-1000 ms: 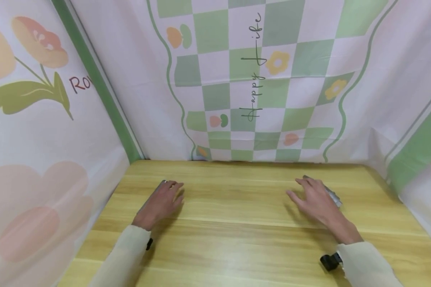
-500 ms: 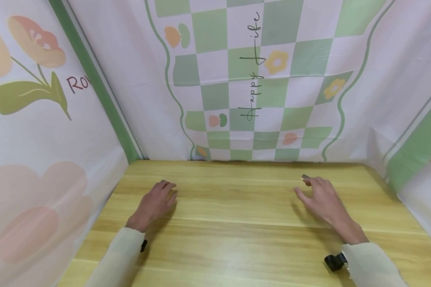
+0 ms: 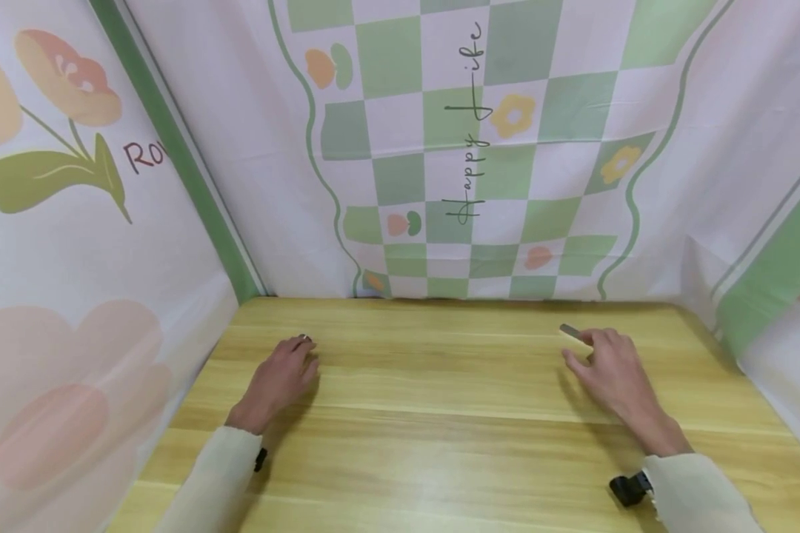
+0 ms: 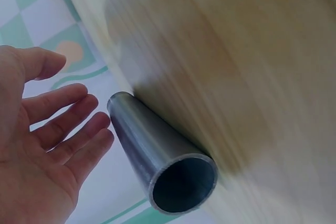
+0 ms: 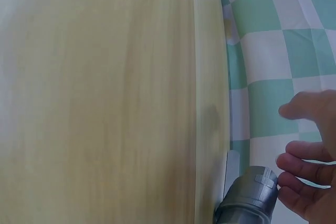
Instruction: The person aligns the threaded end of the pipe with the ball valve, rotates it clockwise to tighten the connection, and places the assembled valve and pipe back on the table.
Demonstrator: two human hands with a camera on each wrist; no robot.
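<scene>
A grey metal tube (image 4: pixel 152 140) lies on the wooden table, its hollow end towards the left wrist camera. My left hand (image 3: pixel 273 385) is beside it, fingers loosely bent and spread; the fingertips (image 4: pixel 105 137) are close to the tube, and contact is unclear. From the head, the hand hides most of that tube. Near my right hand (image 3: pixel 616 370) lies a grey cylindrical thing (image 5: pixel 252 195) with a flat strip (image 5: pixel 231 174) beyond it; the strip's tip (image 3: pixel 571 332) shows past the fingers. The right fingers are relaxed and grip nothing; whether they touch it is unclear.
The wooden table (image 3: pixel 427 444) runs back to a green-and-white checked cloth (image 3: pixel 450 178). A flower-print cloth (image 3: pixel 53 259) hangs on the left, and another cloth with a green band (image 3: pixel 773 274) on the right. Black wrist cameras sit at the cuffs.
My left hand has moved left and a little nearer, now covering most of the tube. The right hand has shifted right, covering the cylindrical part and baring more of the strip's tip.
</scene>
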